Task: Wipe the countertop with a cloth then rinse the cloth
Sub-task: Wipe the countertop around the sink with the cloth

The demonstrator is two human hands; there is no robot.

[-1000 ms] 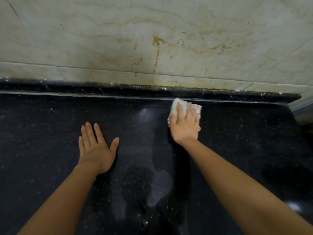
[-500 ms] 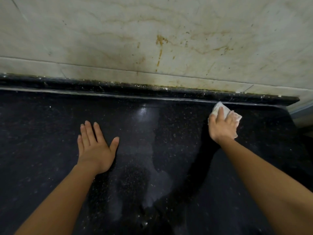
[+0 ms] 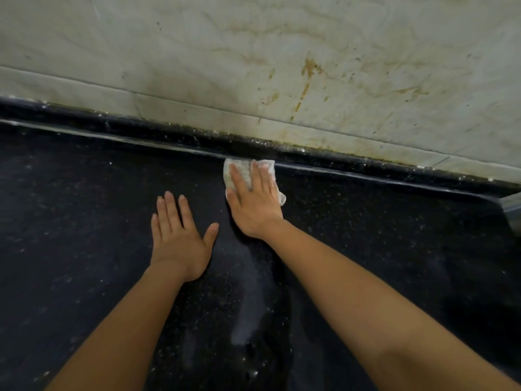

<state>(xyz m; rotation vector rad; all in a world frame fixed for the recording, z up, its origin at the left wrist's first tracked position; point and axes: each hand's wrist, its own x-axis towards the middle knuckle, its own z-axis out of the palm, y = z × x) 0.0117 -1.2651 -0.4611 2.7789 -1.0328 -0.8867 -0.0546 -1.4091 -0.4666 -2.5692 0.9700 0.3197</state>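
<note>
Nearest the camera, two bare forearms come in from 7 o'clock and 5 o'clock over the black speckled countertop [image 3: 84, 227]. Between them, at about 6 o'clock, a pale dull smear [image 3: 251, 292] runs lengthwise across the stone.

The left hand [image 3: 180, 238] lies palm down on the counter just left of centre. Its fingers are straight and together, pointing to 12 o'clock, with the thumb spread toward 2 o'clock. It holds nothing.

Just beside it at 1 o'clock, the right hand [image 3: 255, 207] is flat with its fingers stretched out, pressing the cloth [image 3: 244, 171] onto the stone rather than gripping it. The white cloth is crumpled under the fingers and shows past the fingertips and at the hand's right side. It sits at the back of the counter, and its far edge seems to touch the raised black ledge [image 3: 141, 131], though the blur there makes that uncertain.

The ledge crosses from 9 o'clock to 3 o'clock and blocks the cloth's way further back. Grime specks line its top. Above it stands the pale marbled wall [image 3: 169, 52], with brown drip stains [image 3: 308, 67] at 1 o'clock above the cloth.
</note>
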